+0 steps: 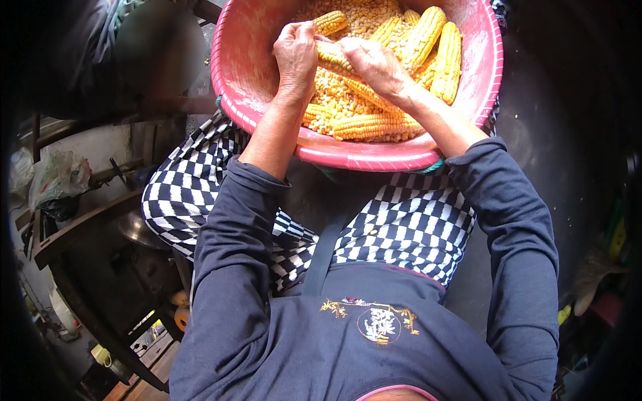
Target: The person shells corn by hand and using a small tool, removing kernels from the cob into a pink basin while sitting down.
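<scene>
A pink plastic basin (251, 100) with cord wound round its rim stands before me, holding loose corn kernels (331, 92) and several ears of corn. Both hands are over it, on one ear of corn (335, 59) held crosswise. My left hand (298, 57) grips its left end with curled fingers. My right hand (376, 67) is closed on its right part, thumb and fingers towards the middle. One ear (373, 125) lies near the basin's front rim, and another (446, 62) leans at the right. A short piece of corn ear (331, 22) lies just beyond my left hand.
Dark wooden furniture (85, 225) stands at the left, with plastic bags (60, 175) above it and a metal bowl (140, 228) beside it. A blurred round shape is at the upper left. My legs in checked trousers are below and beside the basin.
</scene>
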The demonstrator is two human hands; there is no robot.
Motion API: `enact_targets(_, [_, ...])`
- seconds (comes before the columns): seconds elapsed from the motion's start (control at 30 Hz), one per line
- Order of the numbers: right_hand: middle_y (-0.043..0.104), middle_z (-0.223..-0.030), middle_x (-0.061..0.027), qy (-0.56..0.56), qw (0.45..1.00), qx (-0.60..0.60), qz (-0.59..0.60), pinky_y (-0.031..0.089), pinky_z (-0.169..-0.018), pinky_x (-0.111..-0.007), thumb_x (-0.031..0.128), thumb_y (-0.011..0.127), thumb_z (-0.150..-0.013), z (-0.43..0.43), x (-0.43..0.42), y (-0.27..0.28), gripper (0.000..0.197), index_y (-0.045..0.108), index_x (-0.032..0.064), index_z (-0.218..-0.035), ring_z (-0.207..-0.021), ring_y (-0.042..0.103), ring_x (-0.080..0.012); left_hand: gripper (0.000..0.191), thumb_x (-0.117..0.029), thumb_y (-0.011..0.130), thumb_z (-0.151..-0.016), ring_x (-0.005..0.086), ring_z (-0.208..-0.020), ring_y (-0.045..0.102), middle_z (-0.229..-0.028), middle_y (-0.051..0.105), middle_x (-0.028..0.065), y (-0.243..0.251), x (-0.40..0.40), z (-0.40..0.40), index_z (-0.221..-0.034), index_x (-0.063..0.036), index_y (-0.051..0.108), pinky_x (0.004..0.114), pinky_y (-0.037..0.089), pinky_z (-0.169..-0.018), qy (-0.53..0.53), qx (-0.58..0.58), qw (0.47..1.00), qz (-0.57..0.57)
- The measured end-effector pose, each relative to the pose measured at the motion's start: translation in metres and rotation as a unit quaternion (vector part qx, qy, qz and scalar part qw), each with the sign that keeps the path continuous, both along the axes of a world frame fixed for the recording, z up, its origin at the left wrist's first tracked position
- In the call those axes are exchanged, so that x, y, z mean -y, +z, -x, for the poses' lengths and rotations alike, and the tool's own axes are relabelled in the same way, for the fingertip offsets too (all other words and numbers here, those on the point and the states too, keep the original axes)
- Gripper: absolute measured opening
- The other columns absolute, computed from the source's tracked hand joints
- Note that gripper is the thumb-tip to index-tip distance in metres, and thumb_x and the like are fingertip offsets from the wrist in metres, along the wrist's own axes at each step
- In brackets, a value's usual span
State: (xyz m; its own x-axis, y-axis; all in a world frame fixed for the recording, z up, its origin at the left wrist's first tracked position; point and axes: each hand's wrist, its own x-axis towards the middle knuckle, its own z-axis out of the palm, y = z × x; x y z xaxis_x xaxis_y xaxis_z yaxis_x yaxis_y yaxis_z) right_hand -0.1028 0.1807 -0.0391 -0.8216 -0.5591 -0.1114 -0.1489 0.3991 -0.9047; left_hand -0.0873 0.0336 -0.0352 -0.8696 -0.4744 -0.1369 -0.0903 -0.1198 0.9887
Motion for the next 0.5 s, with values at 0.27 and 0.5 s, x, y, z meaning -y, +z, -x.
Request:
enact_targets(0.27, [0.053,-0.067,-0.0043,-0.012,0.912,0.382,0.149,0.04,-0.044,-0.023,0.039,0.035,-0.093,0.004,-0.008,-0.004,0.036,0.052,0.0073,-0.094,-0.059,0.052,-0.0106,0.01,-0.011,0.055,-0.084,0.0113,-0.057,0.054,-0.066,0.058,0.0062,0.01,-0.004,-0.003,-0.084,-0.0008,0.057,0.023,0.045,-0.055,0.005,-0.064,0.998,0.001])
enact_targets(0.5, [0.059,-0.081,-0.0134,0.016,0.977,0.213,0.013,0.046,-0.054,-0.029,0.064,0.048,-0.078,-0.002,0.005,0.014,0.067,0.053,0.003,-0.107,-0.06,0.059,-0.0168,0.015,-0.014,0.053,-0.084,0.0156,-0.058,0.057,-0.064,0.059,0.0089,0.005,0.005,-0.001,-0.086,0.0007,0.055,0.026,0.047,-0.054,0.042,-0.003,0.992,0.116])
